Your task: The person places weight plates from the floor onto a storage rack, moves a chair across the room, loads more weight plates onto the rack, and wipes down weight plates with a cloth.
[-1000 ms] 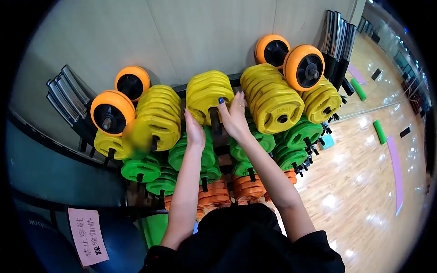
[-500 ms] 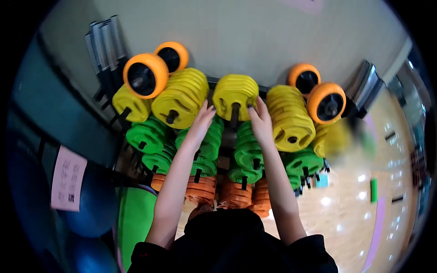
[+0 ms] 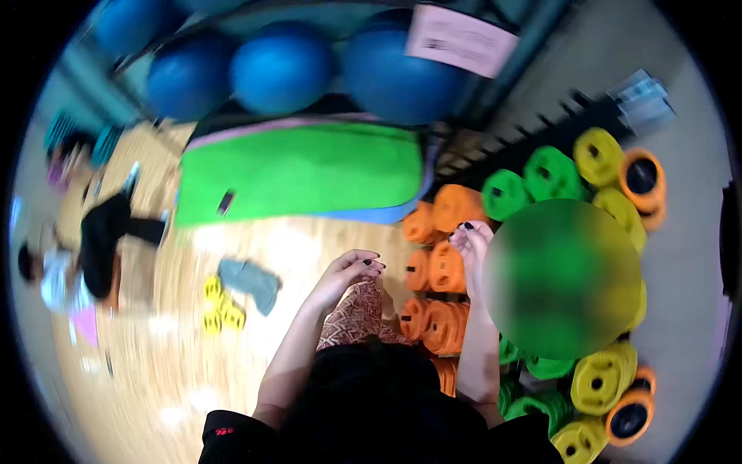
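Observation:
My left hand (image 3: 352,271) is in front of my body, above the patterned trouser leg (image 3: 359,317). Its fingers are loosely bent and apart, and nothing shows in them. My right hand (image 3: 473,238) is raised beside the weight rack, its fingers loosely curled and seemingly holding nothing. Nearest to it are stacked orange weight plates (image 3: 446,267). Green weight plates (image 3: 552,173) and yellow weight plates (image 3: 597,157) hang farther right on the rack. A round blurred patch hides the plates in the rack's middle.
Blue exercise balls (image 3: 283,68) sit on a shelf ahead, above a green mat (image 3: 301,166) with a phone (image 3: 226,203) on it. On the wooden floor to the left lie yellow weight plates (image 3: 224,309) and a grey cloth (image 3: 251,284). Another person (image 3: 108,240) is at the far left.
My view has turned left, from facing the rack to facing the mat and balls. Both hands have come away from the yellow plate in the top row and drawn back towards my body.

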`<state>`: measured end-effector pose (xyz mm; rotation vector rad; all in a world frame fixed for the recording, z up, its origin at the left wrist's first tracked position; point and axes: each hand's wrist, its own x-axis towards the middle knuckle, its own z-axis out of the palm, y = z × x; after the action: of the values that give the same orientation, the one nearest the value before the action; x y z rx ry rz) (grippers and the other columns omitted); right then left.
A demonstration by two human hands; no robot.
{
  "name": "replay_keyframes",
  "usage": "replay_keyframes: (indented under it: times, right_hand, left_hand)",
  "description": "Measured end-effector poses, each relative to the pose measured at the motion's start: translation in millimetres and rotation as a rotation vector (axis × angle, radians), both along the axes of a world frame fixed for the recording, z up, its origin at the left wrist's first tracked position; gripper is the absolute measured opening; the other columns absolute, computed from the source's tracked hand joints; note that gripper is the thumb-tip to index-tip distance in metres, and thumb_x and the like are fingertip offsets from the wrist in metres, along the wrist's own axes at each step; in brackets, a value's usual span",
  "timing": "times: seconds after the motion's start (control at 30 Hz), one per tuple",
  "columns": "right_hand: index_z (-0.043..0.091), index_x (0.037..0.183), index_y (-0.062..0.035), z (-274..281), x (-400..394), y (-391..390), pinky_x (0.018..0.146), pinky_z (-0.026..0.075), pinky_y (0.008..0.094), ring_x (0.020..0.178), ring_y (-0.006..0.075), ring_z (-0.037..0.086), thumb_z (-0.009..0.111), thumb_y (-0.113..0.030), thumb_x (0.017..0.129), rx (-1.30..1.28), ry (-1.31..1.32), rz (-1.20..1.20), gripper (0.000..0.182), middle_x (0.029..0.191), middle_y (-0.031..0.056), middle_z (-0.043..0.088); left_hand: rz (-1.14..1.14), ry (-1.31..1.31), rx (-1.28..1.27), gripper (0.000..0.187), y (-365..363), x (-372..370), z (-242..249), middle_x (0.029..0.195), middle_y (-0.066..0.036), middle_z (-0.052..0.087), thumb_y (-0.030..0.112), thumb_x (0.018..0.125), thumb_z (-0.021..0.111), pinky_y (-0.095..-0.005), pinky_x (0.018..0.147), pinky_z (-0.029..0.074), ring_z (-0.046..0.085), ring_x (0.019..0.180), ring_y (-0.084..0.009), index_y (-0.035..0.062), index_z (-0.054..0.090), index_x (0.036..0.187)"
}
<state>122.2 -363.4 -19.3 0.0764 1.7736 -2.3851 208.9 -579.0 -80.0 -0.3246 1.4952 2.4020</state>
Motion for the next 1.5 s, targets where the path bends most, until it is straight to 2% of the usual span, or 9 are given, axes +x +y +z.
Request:
replay_keyframes:
  times: [0.23, 0.53, 0.77, 0.83, 1.0, 1.1, 1.2, 1.33, 1.5]
  right_hand:
    - [0.05, 0.082, -0.0019, -40, 68, -225, 0.066, 0.04, 0.0226, 0.068, 0.0094, 0.05, 0.045, -0.008, 0.082, 0.073, -0.105, 0.6, 0.009, 0.071, 0.0028, 0.052]
    - [0.053, 0.082, -0.0019, -139, 199, -486, 0.058, 0.04, 0.0189, 0.06, 0.0072, 0.049, 0.049, -0.01, 0.08, 0.244, -0.313, 1.097, 0.01, 0.065, 0.0016, 0.053]
    - [0.053, 0.084, -0.0026, -186, 238, -588, 0.06, 0.04, 0.0204, 0.061, 0.008, 0.048, 0.046, -0.011, 0.081, 0.39, -0.308, 1.362, 0.011, 0.068, 0.0024, 0.053]
    - [0.053, 0.082, -0.0028, -218, 244, -602, 0.057, 0.04, 0.0213, 0.059, 0.0078, 0.049, 0.046, -0.011, 0.08, 0.602, -0.282, 1.407, 0.011, 0.067, 0.0026, 0.053]
    - [0.053, 0.083, -0.0024, -364, 280, -638, 0.058, 0.041, 0.0206, 0.06, 0.0086, 0.051, 0.048, -0.009, 0.077, 0.745, -0.211, 1.652, 0.01, 0.065, 0.0021, 0.053]
    - [0.055, 0.081, 0.0009, -480, 311, -660, 0.059, 0.044, 0.026, 0.064, 0.0155, 0.056, 0.049, -0.012, 0.075, 0.857, -0.041, 1.759, 0.015, 0.069, 0.008, 0.058]
    - [0.056, 0.084, -0.0055, -579, 323, -675, 0.066, 0.044, 0.0351, 0.076, 0.0289, 0.057, 0.051, -0.022, 0.073, 0.951, 0.35, 1.901, 0.02, 0.078, 0.0145, 0.059]
    - [0.055, 0.085, -0.0044, -691, 333, -736, 0.066, 0.045, 0.0375, 0.074, 0.0295, 0.057, 0.049, -0.02, 0.074, 1.209, 0.788, 2.061, 0.02, 0.081, 0.0148, 0.059]
    - [0.053, 0.088, -0.0058, -813, 373, -775, 0.063, 0.045, 0.0403, 0.071, 0.0309, 0.057, 0.051, -0.026, 0.075, 0.998, 1.284, 1.85, 0.024, 0.076, 0.0158, 0.058]
  left_hand:
    - [0.594, -0.071, 0.212, 0.024, -153, 176, -45, 0.094, -0.012, 0.056, 0.01, 0.084, 0.041, -0.0299, 0.082, 0.041, 0.054, 0.088, -0.0186, -0.0011, 0.046, 0.104]
    - [1.005, -0.211, 0.274, 0.025, -336, 351, -89, 0.093, -0.011, 0.057, 0.011, 0.084, 0.039, -0.0293, 0.08, 0.043, 0.055, 0.085, -0.0172, 0.0012, 0.046, 0.106]
    - [1.27, -0.262, 0.304, 0.026, -431, 401, -111, 0.092, -0.012, 0.056, 0.012, 0.085, 0.039, -0.028, 0.077, 0.044, 0.055, 0.084, -0.017, 0.0015, 0.044, 0.108]
    - [1.363, -0.252, 0.333, 0.026, -433, 409, -135, 0.092, -0.012, 0.056, 0.012, 0.085, 0.039, -0.0284, 0.076, 0.045, 0.055, 0.084, -0.0174, 0.0014, 0.044, 0.107]
    - [1.503, -0.331, 0.53, 0.025, -433, 446, -255, 0.092, -0.011, 0.057, 0.012, 0.084, 0.039, -0.0286, 0.076, 0.045, 0.056, 0.083, -0.0174, 0.002, 0.045, 0.107]
    - [1.51, -0.398, 0.61, 0.025, -435, 465, -364, 0.093, -0.011, 0.058, 0.013, 0.084, 0.04, -0.0283, 0.074, 0.046, 0.057, 0.082, -0.017, 0.0026, 0.045, 0.106]
    - [1.484, -0.525, 0.576, 0.024, -430, 457, -479, 0.092, -0.011, 0.058, 0.014, 0.083, 0.042, -0.0286, 0.07, 0.048, 0.058, 0.08, -0.0172, 0.003, 0.047, 0.104]
    - [1.301, -0.78, 0.653, 0.029, -450, 436, -636, 0.089, -0.011, 0.059, 0.023, 0.082, 0.045, -0.0297, 0.067, 0.048, 0.058, 0.076, -0.0177, 0.003, 0.048, 0.103]
    - [1.235, -0.973, 0.57, 0.042, -450, 440, -793, 0.087, -0.011, 0.059, 0.039, 0.08, 0.047, -0.0322, 0.063, 0.048, 0.057, 0.071, -0.0189, 0.0023, 0.049, 0.099]
